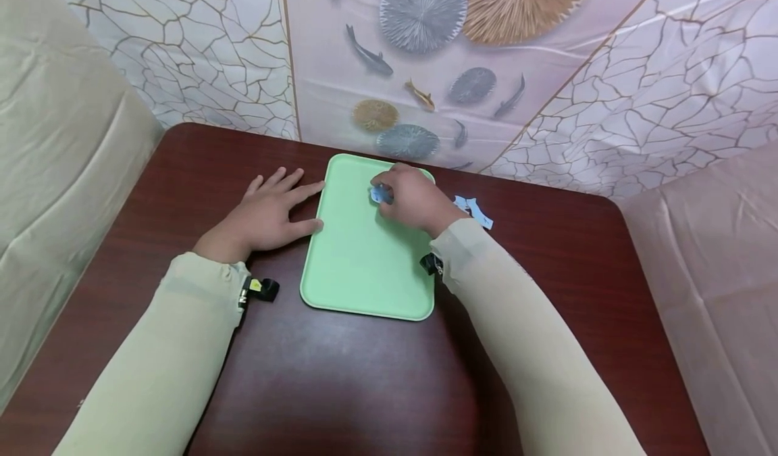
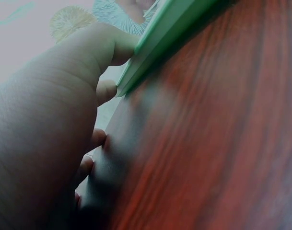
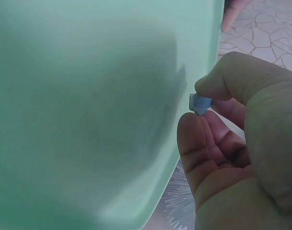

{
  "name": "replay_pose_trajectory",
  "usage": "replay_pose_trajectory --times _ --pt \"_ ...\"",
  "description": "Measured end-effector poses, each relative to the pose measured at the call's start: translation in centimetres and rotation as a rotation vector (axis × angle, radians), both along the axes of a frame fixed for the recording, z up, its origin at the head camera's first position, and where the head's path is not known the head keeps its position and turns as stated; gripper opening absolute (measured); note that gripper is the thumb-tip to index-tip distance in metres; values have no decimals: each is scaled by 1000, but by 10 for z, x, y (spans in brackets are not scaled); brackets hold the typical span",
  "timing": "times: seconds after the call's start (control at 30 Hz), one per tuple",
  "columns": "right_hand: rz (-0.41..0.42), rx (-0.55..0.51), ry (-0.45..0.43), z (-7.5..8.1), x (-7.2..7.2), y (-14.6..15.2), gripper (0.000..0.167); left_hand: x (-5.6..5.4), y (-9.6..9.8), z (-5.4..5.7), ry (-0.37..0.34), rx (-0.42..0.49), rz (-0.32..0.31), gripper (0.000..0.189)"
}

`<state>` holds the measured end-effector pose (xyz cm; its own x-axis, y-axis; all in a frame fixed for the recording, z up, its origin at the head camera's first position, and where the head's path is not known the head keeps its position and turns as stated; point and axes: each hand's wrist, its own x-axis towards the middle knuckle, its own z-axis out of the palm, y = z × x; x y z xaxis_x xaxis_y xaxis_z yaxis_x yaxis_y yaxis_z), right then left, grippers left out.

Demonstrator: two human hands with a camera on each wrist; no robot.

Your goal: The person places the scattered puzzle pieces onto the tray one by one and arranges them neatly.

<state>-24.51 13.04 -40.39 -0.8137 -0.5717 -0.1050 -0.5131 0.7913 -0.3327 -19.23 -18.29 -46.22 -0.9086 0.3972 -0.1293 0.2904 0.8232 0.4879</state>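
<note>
A light green rectangular tray [image 1: 365,273] lies on the dark red-brown table. Over its upper right part, my right hand [image 1: 415,198] pinches a small flat light-blue piece [image 1: 379,194] between thumb and fingers. The right wrist view shows this blue piece [image 3: 200,103] held at the fingertips, close over the tray's surface; its printing is too small to read. On the other side, my left hand [image 1: 267,214] rests with spread fingers on the table, thumb and index fingertip at the tray's left rim. The left wrist view shows the thumb [image 2: 122,48] against the green rim.
Several more light-blue pieces [image 1: 477,214] lie on the table right of the tray, partly hidden behind my right wrist. A patterned cloth [image 1: 419,98] hangs along the table's far edge, and plain cloth [image 1: 717,267] hangs at the sides.
</note>
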Motion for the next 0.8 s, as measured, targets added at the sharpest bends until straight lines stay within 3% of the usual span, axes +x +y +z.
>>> replay_pose_trajectory --times 0.8 --pt "-46 -27 -14 2 -23 -45 44 1 0 3 6 1 2 82"
